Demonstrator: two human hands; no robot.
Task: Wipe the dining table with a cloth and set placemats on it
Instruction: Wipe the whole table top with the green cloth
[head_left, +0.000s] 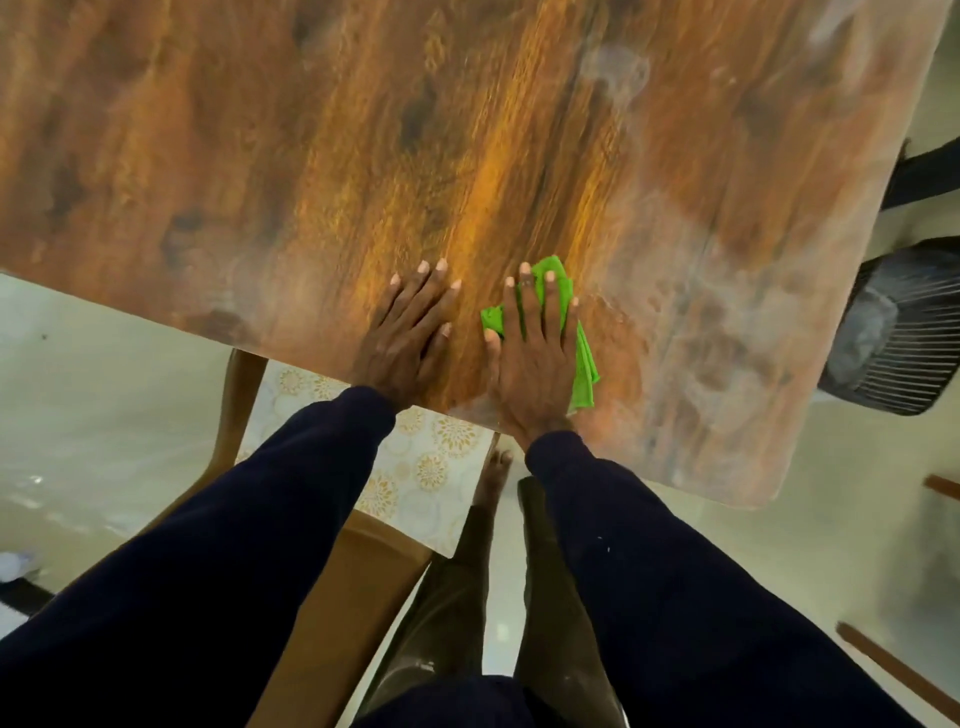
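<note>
Near the close edge of the glossy brown wood-grain desk (311, 156), the right hand (535, 358) keeps its grip wide and flat, straight fingers pressing the bright green folded cloth (584, 366) down to wipe hazy smears (727, 332), while the left hand (410, 332), equally flat and empty, braces beside it.

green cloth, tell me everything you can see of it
The cloth is bright green, soft-looking fabric, folded or bunched into a small pad. It lies on the wooden table, close to the person's edge. The right hand presses on it with straight, spread fingers, hiding most of it; green shows past the fingertips, by the thumb and along the hand's right side. The left hand lies flat beside it, apart.
</note>
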